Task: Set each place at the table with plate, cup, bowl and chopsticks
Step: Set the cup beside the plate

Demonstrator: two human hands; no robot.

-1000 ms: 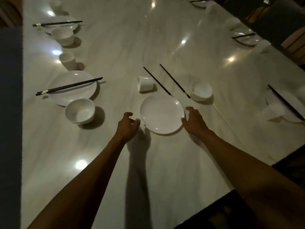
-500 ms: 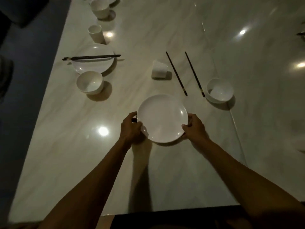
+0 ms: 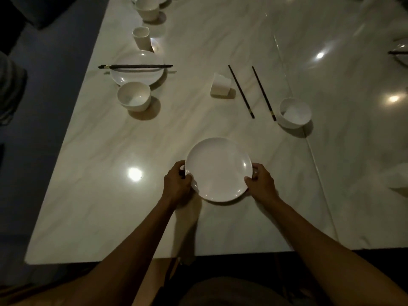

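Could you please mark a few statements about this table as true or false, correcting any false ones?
1. Both hands hold the plate by its rim, the left hand on one side and the right hand on the other. True.
2. The cup beyond the plate stands upright. False: it lies on its side.
3. The two loose chopsticks rest across the held plate. False: they lie on the table, apart from each other.
4. Another pair of chopsticks lies across the far plate. True.
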